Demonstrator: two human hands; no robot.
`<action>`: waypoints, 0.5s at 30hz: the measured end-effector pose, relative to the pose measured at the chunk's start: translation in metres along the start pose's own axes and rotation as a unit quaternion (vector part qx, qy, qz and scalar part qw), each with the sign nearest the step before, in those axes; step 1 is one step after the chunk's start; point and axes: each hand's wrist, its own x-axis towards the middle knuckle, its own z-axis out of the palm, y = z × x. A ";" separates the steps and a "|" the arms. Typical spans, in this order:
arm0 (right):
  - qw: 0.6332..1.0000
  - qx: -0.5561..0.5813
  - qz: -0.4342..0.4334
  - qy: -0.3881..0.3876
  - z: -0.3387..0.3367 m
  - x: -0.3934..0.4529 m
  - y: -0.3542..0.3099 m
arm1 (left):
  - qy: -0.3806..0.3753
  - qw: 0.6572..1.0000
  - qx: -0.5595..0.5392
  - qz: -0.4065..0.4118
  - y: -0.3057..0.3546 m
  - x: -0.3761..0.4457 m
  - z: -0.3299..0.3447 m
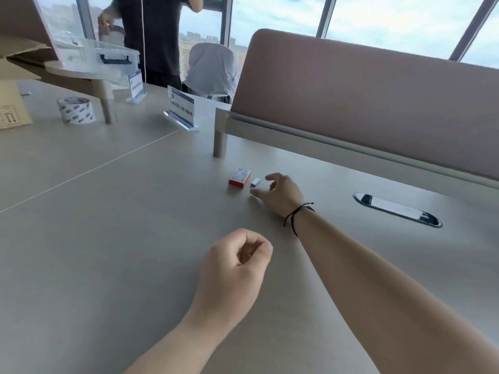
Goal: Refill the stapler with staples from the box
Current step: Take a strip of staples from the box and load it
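Note:
A small red and white staple box [239, 177] lies flat on the beige table [113, 238]. Just right of it sits a small silvery block of staples [255, 182]. My right hand [280, 194] is stretched out beside that block, thumb and fingers spread around it without touching it. A black cord bracelet circles that wrist. My left hand [235, 263] rests on the table nearer to me, curled into a loose fist with nothing visible inside it. No stapler is in view.
A pink desk divider [364, 103] on a metal leg [219, 143] stands behind the box. A cable slot [397, 210] lies to the right. Tape roll [76, 109], acrylic signs [181, 109], cardboard and a clear bin sit far left. A person stands at the window.

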 end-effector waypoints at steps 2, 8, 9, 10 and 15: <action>1.000 -0.003 -0.001 0.004 0.004 0.010 -0.004 | 0.013 0.999 -0.027 -0.012 0.001 0.001 -0.001; 1.000 -0.015 0.001 0.006 0.011 0.025 -0.008 | 0.035 0.997 -0.068 -0.032 0.000 0.004 -0.002; 1.000 -0.017 -0.003 0.007 0.012 0.026 -0.008 | 0.037 0.996 -0.070 -0.032 0.000 0.004 -0.002; 1.000 -0.019 -0.006 0.010 0.012 0.027 -0.008 | 0.037 0.996 -0.071 -0.033 0.000 0.004 -0.001; 1.000 0.015 -0.013 0.013 0.009 0.026 -0.005 | 0.035 0.996 -0.071 -0.030 -0.001 0.004 -0.002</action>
